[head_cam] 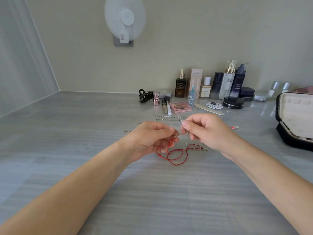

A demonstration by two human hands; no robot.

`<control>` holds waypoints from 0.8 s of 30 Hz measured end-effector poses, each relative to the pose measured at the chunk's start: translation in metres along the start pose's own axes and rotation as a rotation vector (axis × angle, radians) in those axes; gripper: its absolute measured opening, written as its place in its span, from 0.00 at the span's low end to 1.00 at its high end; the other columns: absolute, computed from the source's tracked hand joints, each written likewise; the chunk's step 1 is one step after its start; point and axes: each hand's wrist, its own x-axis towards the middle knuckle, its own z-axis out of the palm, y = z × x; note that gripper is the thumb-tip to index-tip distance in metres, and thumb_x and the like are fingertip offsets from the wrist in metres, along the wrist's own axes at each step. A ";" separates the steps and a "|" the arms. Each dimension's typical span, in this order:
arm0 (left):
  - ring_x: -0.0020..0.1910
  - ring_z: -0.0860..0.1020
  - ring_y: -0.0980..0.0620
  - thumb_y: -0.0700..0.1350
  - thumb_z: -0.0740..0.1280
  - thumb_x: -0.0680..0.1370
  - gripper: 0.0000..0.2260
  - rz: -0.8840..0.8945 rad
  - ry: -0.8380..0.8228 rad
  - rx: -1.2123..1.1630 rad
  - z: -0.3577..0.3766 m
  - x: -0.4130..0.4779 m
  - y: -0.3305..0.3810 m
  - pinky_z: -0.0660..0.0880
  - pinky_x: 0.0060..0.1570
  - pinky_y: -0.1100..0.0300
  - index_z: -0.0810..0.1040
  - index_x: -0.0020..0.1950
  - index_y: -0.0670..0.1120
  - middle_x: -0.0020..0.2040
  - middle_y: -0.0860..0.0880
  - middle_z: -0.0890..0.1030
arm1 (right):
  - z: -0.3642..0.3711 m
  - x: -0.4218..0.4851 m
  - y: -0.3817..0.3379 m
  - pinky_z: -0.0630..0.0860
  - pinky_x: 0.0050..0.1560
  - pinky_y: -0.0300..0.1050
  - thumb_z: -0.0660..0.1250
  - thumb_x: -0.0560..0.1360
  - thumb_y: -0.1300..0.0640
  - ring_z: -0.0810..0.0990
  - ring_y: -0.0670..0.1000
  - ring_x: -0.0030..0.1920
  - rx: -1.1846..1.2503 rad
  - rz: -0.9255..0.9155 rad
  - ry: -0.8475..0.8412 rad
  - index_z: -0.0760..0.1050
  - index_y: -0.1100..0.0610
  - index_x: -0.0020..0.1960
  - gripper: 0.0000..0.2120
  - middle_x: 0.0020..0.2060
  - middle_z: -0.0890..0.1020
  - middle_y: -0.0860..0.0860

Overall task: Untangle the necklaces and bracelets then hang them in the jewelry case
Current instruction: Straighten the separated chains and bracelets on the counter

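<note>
Centre frame: I saw left hand (152, 139) pinching the red cord bracelet (176, 155), right hand (205, 131) pinching a thin silver chain (178, 133) seemingly snagged in it. Risk I judged: pulling apart would cinch the knot or snap the chain. Jewelry case (294, 116) sat open at right edge

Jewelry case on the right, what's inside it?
The open jewelry case shows a pale lined lid with a row of small bumps near the top; no chain visibly hangs there. The base compartment is mostly hidden by its dark front wall and the frame edge.
</note>
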 end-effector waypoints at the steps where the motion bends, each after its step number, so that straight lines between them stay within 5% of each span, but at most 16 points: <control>1: 0.32 0.77 0.55 0.42 0.65 0.76 0.05 -0.005 -0.012 0.008 0.000 0.000 0.000 0.74 0.31 0.66 0.79 0.44 0.42 0.36 0.48 0.81 | -0.001 0.000 0.000 0.67 0.28 0.29 0.62 0.77 0.57 0.71 0.38 0.26 0.005 -0.009 0.015 0.77 0.53 0.36 0.11 0.21 0.77 0.40; 8: 0.29 0.77 0.57 0.37 0.66 0.75 0.04 -0.036 -0.003 0.060 -0.001 0.000 0.000 0.75 0.33 0.66 0.80 0.43 0.43 0.30 0.51 0.79 | -0.007 0.003 -0.001 0.67 0.28 0.27 0.62 0.77 0.60 0.72 0.39 0.27 0.098 -0.051 0.064 0.77 0.56 0.37 0.11 0.25 0.79 0.42; 17: 0.36 0.80 0.54 0.38 0.67 0.74 0.05 -0.044 0.206 0.020 -0.009 0.004 -0.001 0.77 0.39 0.62 0.80 0.43 0.46 0.34 0.51 0.82 | -0.013 0.007 0.001 0.69 0.31 0.31 0.63 0.76 0.58 0.71 0.41 0.27 0.153 -0.047 0.190 0.76 0.54 0.35 0.12 0.27 0.78 0.45; 24: 0.31 0.82 0.54 0.36 0.64 0.76 0.06 0.034 0.248 -0.229 -0.009 0.002 0.008 0.79 0.35 0.60 0.76 0.46 0.45 0.35 0.50 0.80 | -0.016 0.008 0.006 0.70 0.30 0.28 0.62 0.77 0.57 0.70 0.39 0.25 0.085 0.010 0.220 0.76 0.54 0.35 0.12 0.30 0.78 0.47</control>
